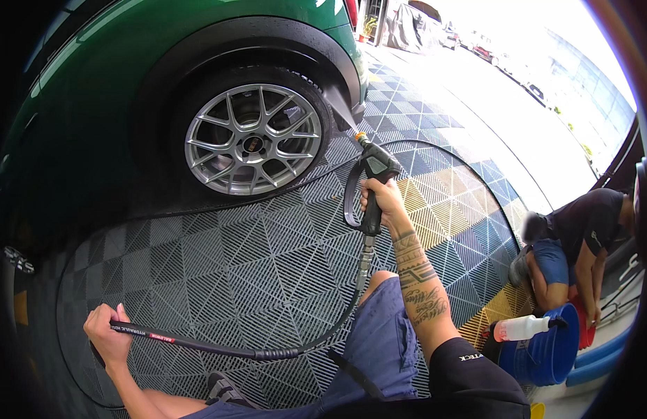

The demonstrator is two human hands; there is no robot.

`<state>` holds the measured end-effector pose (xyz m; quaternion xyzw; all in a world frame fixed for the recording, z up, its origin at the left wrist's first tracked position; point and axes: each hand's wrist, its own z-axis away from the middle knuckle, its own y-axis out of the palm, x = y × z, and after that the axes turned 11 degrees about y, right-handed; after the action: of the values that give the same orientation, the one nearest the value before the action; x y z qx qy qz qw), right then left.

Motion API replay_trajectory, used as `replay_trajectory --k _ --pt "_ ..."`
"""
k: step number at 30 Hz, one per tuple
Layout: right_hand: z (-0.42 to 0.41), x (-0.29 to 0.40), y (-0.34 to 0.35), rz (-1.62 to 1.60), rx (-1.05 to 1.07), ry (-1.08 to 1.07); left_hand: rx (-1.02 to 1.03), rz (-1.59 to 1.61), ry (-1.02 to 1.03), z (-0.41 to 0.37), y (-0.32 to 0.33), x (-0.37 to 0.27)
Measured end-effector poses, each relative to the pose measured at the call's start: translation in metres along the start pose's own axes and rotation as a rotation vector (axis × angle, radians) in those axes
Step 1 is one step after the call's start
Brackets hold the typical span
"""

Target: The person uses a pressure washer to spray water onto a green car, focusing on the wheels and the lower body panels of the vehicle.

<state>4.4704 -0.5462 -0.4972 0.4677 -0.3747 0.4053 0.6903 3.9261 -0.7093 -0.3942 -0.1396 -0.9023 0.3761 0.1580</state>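
My right hand [383, 201] grips the handle of a black pressure-washer gun [380, 162], its fingers at the trigger. A fan of spray [344, 111] leaves the orange-tipped nozzle and reaches the rear edge of the tire [323, 112] under the black wheel-arch trim [323, 47] of a green car [93, 89]. The silver multi-spoke wheel [253, 140] looks wet. Metal fittings join the gun's base to a black hydraulic hose [213, 350]. Lower left, my left hand [109, 332] is closed around that hose, away from the gun.
Another person [580, 235] crouches at the right by a red bucket [582, 319] and a blue bucket [538, 351], with a spray bottle [521, 328] at its rim. A thin hose [459, 157] curves across the slatted floor tiles [250, 272]. Parked cars stand outside.
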Motion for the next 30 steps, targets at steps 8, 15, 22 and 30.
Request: replay_trajectory --k 8,15,22,30 --pt "-0.024 -0.054 -0.016 -0.313 -0.066 0.169 -0.006 -0.016 -0.147 0.016 -0.010 0.031" --pt "-0.022 -0.101 -0.026 -0.455 -0.073 0.224 -0.009 -0.039 -0.207 0.030 -0.014 0.050" --pt "-0.008 -0.124 -0.025 -0.499 -0.073 0.239 0.028 -0.067 -0.186 0.034 -0.013 0.044" --pt "-0.004 -0.154 -0.027 -0.520 0.024 0.232 0.091 -0.034 -0.193 0.037 -0.008 0.042"
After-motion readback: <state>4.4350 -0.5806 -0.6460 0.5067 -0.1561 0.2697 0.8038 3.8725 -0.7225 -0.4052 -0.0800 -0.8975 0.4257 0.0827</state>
